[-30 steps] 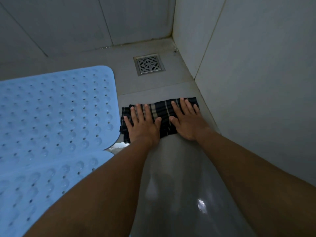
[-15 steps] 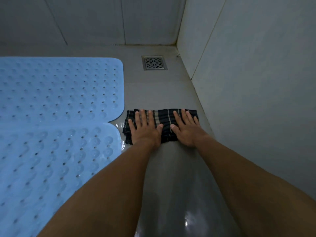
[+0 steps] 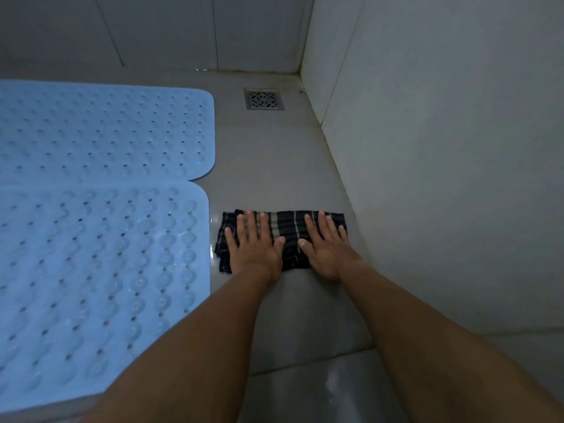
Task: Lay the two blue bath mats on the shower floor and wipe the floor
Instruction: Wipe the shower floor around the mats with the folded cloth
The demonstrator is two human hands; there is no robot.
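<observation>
The left hand point(image 3: 254, 245) and right hand point(image 3: 328, 247) lie flat with fingers spread, pressing down on a folded dark plaid cloth point(image 3: 287, 236) without gripping it. The cloth lies on the grey shower floor point(image 3: 274, 166), just right of the near blue mat point(image 3: 100, 270) and short of the drain point(image 3: 264, 99). The far blue mat point(image 3: 103, 129) adjoins the near one beyond the cloth; both mats, studded with holes and bumps, are cut off at the left edge.

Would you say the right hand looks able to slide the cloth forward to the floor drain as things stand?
Probably yes. The right hand lies flat on the striped cloth, and the bare floor between it and the drain looks clear, with the far mat off to the left.
</observation>
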